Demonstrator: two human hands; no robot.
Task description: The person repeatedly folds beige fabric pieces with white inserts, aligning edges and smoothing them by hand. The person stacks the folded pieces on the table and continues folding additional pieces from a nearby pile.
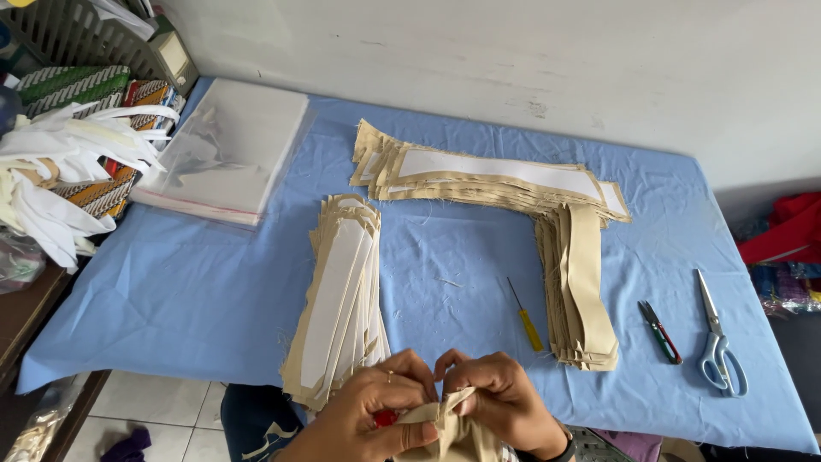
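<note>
Both hands are at the near edge of the desk [214, 299], close together. The left hand [368, 419] and the right hand [505, 406] each pinch the same small piece of tan cloth [445, 428] tight with the fingers. A little red thing [385, 418] sits in the left hand too. It looks like the hands are folding or turning the end of the cloth. That work needs slow, careful fingers to keep the edge neat.

Just left of the hands lies a pile of tan strips [338, 299]. Another pile lies near the far edge. A yellow tool [526, 321] lies in the middle. Small snips [661, 332] and blue scissors [718, 342] lie by the right edge.
</note>
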